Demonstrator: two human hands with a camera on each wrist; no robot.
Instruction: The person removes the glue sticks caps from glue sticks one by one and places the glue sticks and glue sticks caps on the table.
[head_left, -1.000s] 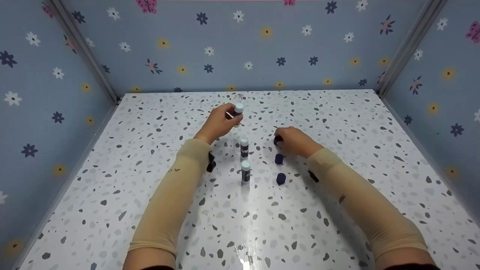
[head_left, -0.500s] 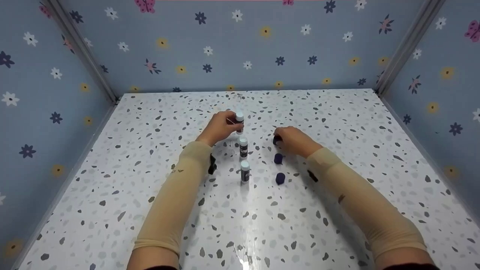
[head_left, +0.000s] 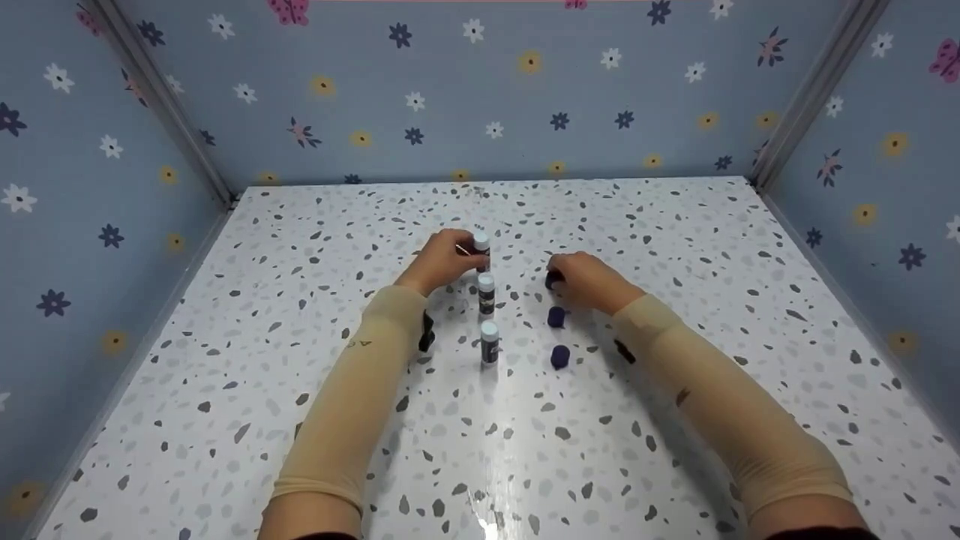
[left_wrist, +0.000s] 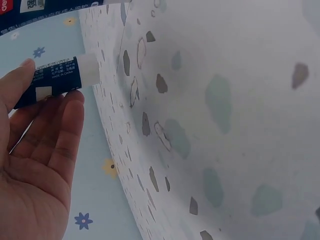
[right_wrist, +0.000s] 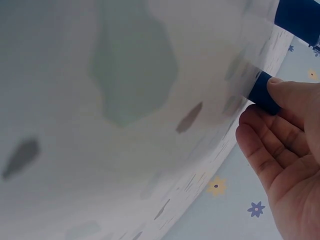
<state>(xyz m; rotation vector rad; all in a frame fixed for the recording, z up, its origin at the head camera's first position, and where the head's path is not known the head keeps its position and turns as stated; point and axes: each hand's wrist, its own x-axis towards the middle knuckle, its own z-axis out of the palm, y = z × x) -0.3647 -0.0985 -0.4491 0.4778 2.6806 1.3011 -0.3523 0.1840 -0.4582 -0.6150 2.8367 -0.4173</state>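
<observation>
My left hand [head_left: 448,259] pinches a dark-labelled glue stick [head_left: 481,241], held upright with its white end up in the head view. Its printed navy label [left_wrist: 56,77] shows between thumb and fingers in the left wrist view. Two more glue sticks, a middle one [head_left: 487,295] and a front one [head_left: 490,345], stand upright in line before it. On the right, my right hand [head_left: 589,281] pinches a dark blue cap [right_wrist: 265,93] low at the table, mostly covered by the fingers in the head view. Two similar caps, one nearer the hand [head_left: 556,317] and one in front [head_left: 560,356], sit below it.
The speckled white table [head_left: 360,465] is enclosed by flowered blue panels at the back [head_left: 517,97] and both sides. A strip of table separates the row of sticks from the row of caps. Another printed label [left_wrist: 50,11] fills the left wrist view's top corner.
The left hand has brought its glue stick down and nearer to me, to just behind the middle stick. The right hand and the caps have stayed in place.
</observation>
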